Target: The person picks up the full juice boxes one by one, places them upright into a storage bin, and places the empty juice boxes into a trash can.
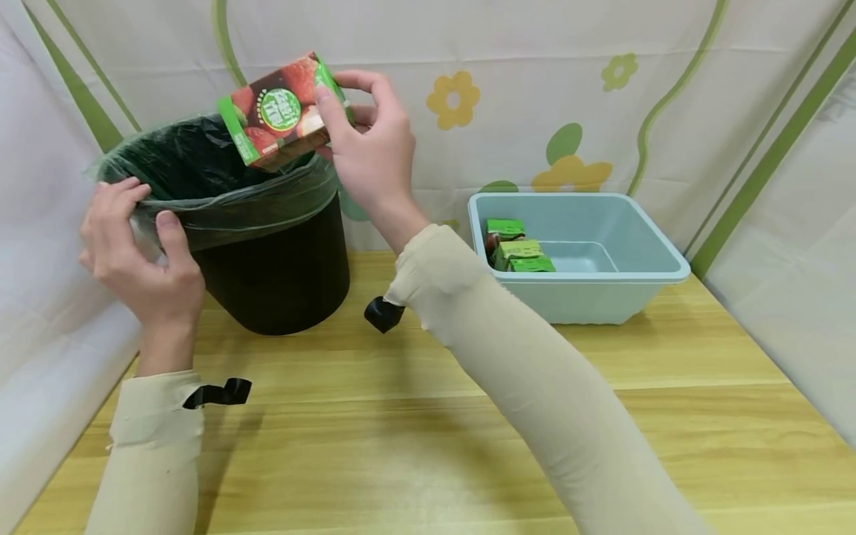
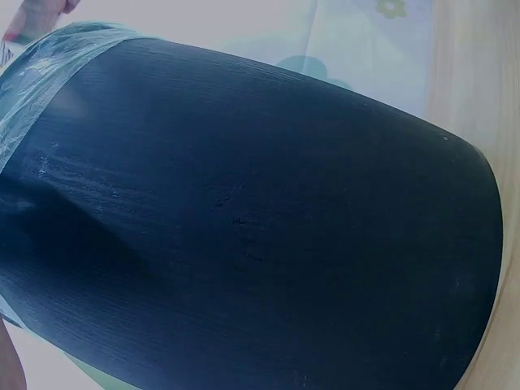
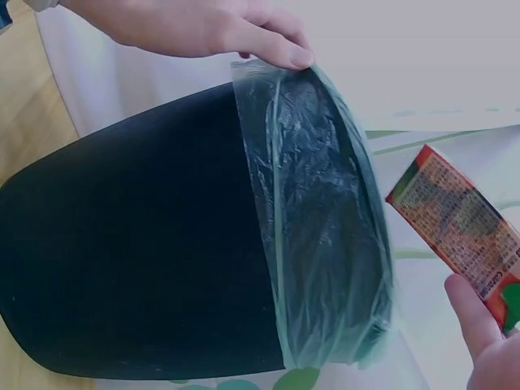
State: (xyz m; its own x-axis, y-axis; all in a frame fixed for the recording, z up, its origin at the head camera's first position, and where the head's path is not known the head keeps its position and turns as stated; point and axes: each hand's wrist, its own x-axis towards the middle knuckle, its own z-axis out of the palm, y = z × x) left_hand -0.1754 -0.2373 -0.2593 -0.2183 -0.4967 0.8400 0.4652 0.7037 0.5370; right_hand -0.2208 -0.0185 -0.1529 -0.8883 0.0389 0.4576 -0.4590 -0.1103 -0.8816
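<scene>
My right hand [image 1: 374, 141] holds a small carton [image 1: 274, 111] with strawberries printed on it and green ends, tilted above the mouth of a black trash can [image 1: 281, 267]. The thumb lies on its printed front; some fingers are hidden behind it. A thin green plastic bag [image 1: 247, 215] lines the can and folds over its rim. My left hand [image 1: 143, 245] grips the lined rim on the near left side; the right wrist view shows its thumb at the bag's edge [image 3: 317, 162]. The carton's narrow side with small print [image 3: 463, 227] also shows there.
On the right of the wooden table [image 1: 401, 446] stands a pale blue plastic basin [image 1: 588, 297]. Several small green-topped cartons [image 1: 521, 249] lie at its left end. A white curtain [image 1: 414, 30] with printed flowers hangs behind and at both sides.
</scene>
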